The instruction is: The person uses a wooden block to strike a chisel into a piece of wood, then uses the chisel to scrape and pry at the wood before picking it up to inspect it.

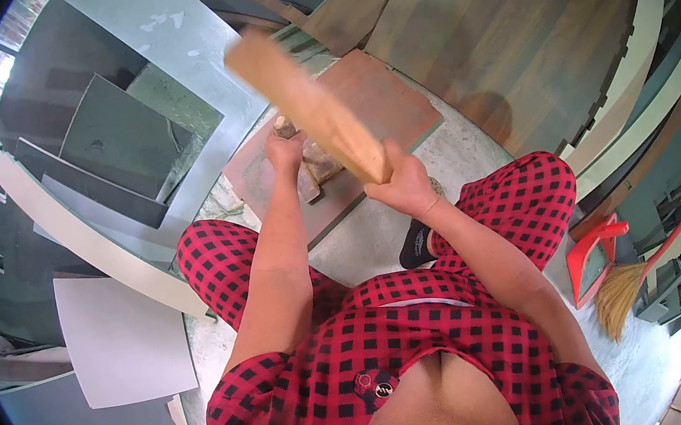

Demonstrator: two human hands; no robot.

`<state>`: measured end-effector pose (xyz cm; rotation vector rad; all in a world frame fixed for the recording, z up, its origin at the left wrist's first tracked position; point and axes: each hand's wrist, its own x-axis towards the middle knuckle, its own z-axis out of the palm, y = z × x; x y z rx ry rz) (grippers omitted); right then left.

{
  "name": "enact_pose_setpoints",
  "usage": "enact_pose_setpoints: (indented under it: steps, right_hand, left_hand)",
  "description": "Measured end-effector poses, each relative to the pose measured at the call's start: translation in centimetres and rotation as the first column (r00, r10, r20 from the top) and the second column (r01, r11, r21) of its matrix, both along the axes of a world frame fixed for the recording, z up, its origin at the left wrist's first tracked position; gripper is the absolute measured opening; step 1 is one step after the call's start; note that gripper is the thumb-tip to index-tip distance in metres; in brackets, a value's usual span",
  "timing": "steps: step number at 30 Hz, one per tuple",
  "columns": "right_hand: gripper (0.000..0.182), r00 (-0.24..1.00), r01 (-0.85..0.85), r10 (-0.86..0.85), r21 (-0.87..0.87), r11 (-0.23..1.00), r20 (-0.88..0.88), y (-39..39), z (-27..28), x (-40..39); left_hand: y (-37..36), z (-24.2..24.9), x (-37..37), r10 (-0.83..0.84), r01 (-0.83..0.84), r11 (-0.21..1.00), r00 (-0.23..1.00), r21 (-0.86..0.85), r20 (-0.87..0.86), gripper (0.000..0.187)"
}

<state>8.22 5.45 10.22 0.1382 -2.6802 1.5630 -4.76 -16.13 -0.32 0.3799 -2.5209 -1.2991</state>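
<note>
My right hand (407,186) is wrapped round the near end of a long, thick wooden bar (306,102). The bar slants up and to the left, and its far end is blurred by motion. My left hand (285,151) is closed around an upright wooden piece with a round, pale top (284,125); its lower part is hidden. Beside that hand, brown wooden blocks (321,162) lie on a flat reddish-brown board (381,89), partly covered by the bar.
Grey sheets (115,138) lean at the left, and a wood-grain panel (505,31) fills the upper right. A red dustpan (589,263) and a straw broom (620,297) are at the right. My black-shod foot (415,246) is near the board.
</note>
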Motion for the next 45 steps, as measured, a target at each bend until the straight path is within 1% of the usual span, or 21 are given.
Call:
enact_pose_setpoints:
  steps: [1, 2, 3, 4, 6, 7, 9, 11, 13, 15, 16, 18, 20, 22, 26, 28, 32, 35, 37, 40, 45]
  right_hand:
    - [0.057, 0.987, -0.056, 0.001, 0.336, 0.94, 0.162, 0.3, 0.1, 0.0]
    - [0.057, 0.987, -0.051, -0.004, 0.337, 0.94, 0.159, 0.4, 0.1, 0.1]
    - [0.059, 0.96, -0.143, 0.05, 0.33, 0.933, 0.276, 0.5, 0.1, 0.1]
    - [0.061, 0.916, -0.234, 0.102, 0.311, 0.921, 0.387, 0.5, -0.1, -0.1]
    - [0.062, 0.92, -0.216, 0.13, 0.202, 0.955, 0.371, 0.7, -1.8, 0.4]
    - [0.063, 0.925, -0.195, 0.151, 0.093, 0.976, 0.349, 0.9, -2.4, 0.5]
    - [0.064, 0.924, -0.178, 0.154, 0.038, 0.983, 0.351, 1.0, -3.1, 0.4]
    - [0.065, 0.926, -0.158, 0.153, -0.014, 0.987, 0.346, 1.1, -3.3, 0.3]
    - [0.062, 0.899, -0.149, 0.225, -0.222, 0.964, 0.375, 0.8, -3.4, 0.5]
    - [0.06, 0.891, -0.125, 0.25, -0.326, 0.937, 0.379, 0.8, -3.1, 0.9]
    - [0.057, 0.883, -0.095, 0.273, -0.424, 0.901, 0.381, 0.8, -2.8, 1.0]
    - [0.055, 0.879, -0.008, 0.252, -0.517, 0.856, 0.404, 0.9, -1.2, 1.0]
    - [0.053, 0.873, 0.077, 0.239, -0.605, 0.793, 0.425, 1.1, -1.3, 0.3]
    - [0.055, 0.93, 0.101, -0.033, -0.17, 0.98, 0.366, 2.0, -3.6, -0.7]
    - [0.054, 0.847, 0.106, -0.106, 0.03, 0.994, 0.521, 2.7, -6.1, -1.4]
    - [0.058, 0.801, -0.028, -0.211, 0.388, 0.921, 0.56, 2.4, -4.1, -1.2]
    - [0.064, 0.796, -0.119, -0.233, 0.522, 0.845, 0.558, 2.7, -6.2, -1.2]
    - [0.066, 0.768, -0.145, -0.233, 0.517, 0.844, 0.596, 2.6, -6.1, -1.6]
    - [0.067, 0.77, -0.161, -0.219, 0.514, 0.843, 0.6, 2.6, -6.1, -1.8]
    - [0.067, 0.764, -0.17, -0.232, 0.536, 0.827, 0.602, 2.5, -6.2, -1.7]
    - [0.066, 0.764, -0.184, -0.219, 0.531, 0.827, 0.607, 2.6, -6.2, -1.8]
  left_hand:
    - [-0.4, -1.5, -0.7, -0.004, 0.004, 1.0, 1.0, 0.0, -0.004, 0.03]
    - [-1.3, -4.1, -1.7, -0.033, 0.081, 0.821, 0.995, 0.566, -0.095, 0.028]
    - [-2.1, -6.5, -2.7, -0.008, 0.173, 0.35, 0.983, 0.921, -0.182, 0.027]
    - [-2.8, -8.3, -3.5, -0.014, 0.178, 0.351, 0.983, 0.919, -0.185, 0.027]
    - [-4.3, -11.2, -3.7, -0.209, 0.544, -0.071, 0.812, 0.836, -0.545, 0.029]
    - [-3.9, -9.8, -3.1, -0.207, 0.541, -0.069, 0.814, 0.838, -0.542, 0.029]
    - [-3.2, -7.9, -2.5, -0.035, 0.148, 0.373, 0.989, 0.916, -0.146, 0.032]
    - [-3.0, -6.9, -2.0, -0.026, 0.142, 0.339, 0.99, 0.93, -0.141, 0.03]
    - [-3.2, -6.6, -2.0, -0.012, 0.13, 0.309, 0.991, 0.942, -0.133, 0.029]
    - [-3.3, -6.2, -2.3, 0.111, 0.048, 0.701, 0.978, 0.711, -0.175, 0.02]
    - [-3.4, -4.9, -1.8, 0.112, 0.046, 0.7, 0.978, 0.712, -0.173, 0.02]
    - [-4.1, -2.9, -1.0, 0.139, -0.136, 0.879, 0.99, 0.457, 0.028, 0.013]
    - [-4.4, -2.5, -0.8, 0.183, -0.182, 0.836, 0.982, 0.518, 0.049, 0.012]
    - [-4.7, -3.0, -1.0, 0.232, -0.235, 0.801, 0.97, 0.551, 0.076, 0.014]
    - [-4.2, -4.4, -2.1, 0.282, -0.276, 0.873, 0.958, 0.402, 0.046, 0.017]
    - [-3.9, -4.3, -2.0, 0.394, -0.376, 0.838, 0.918, 0.394, 0.037, 0.02]
    - [-3.9, -3.5, -2.5, 0.436, -0.415, 0.805, 0.899, 0.424, 0.054, 0.021]
    - [-3.7, -3.5, -3.1, 0.325, -0.284, 0.888, 0.944, 0.361, -0.055, 0.022]
    - [-2.6, -2.1, -2.4, 0.3, -0.29, 0.942, 0.953, 0.169, -0.037, 0.024]
    - [-2.0, -1.5, -1.8, 0.257, -0.249, 0.962, 0.964, 0.109, -0.066, 0.025]
    - [-2.6, -2.1, -2.1, 0.247, -0.237, 0.958, 0.968, 0.164, -0.046, 0.027]
